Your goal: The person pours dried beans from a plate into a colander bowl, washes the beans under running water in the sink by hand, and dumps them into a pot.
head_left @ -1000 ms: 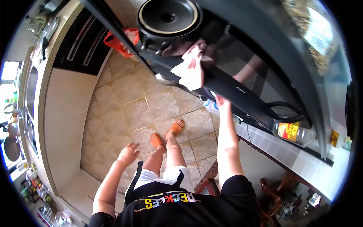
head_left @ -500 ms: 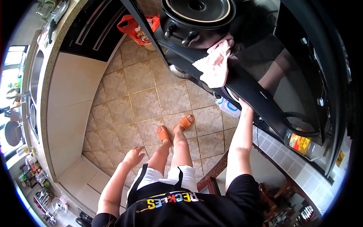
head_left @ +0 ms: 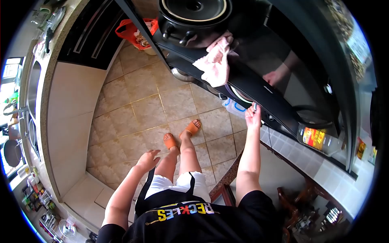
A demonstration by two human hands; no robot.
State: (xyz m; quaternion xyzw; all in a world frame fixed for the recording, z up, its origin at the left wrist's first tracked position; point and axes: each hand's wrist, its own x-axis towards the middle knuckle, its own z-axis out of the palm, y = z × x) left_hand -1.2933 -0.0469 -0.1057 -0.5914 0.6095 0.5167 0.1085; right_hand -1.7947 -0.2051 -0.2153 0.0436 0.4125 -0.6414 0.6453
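Observation:
My right hand (head_left: 253, 116) is closed at the front edge of the black stove (head_left: 259, 83), with a small pale thing at its fingertips that I cannot make out. Beside it, a white curved rim (head_left: 240, 94) shows under the stove's edge. A pink and white cloth (head_left: 215, 65) hangs over that edge, next to a black lidded pot (head_left: 194, 25) on the stove. Off to the left, above the floor, my left hand (head_left: 148, 159) is open and empty, its fingers apart near my thigh.
A red bag (head_left: 129, 33) of scraps sits in a bin beyond the stove. A clear container with blue parts (head_left: 234, 107) stands below the stove's front. A bottle with a red and yellow label (head_left: 314, 138) is at the right. The sink counter (head_left: 45, 105) runs along the left.
The fingers of my right hand have curled and come down slightly from the stove's edge, and more of the white rim shows. My left hand stays open. The view has shifted.

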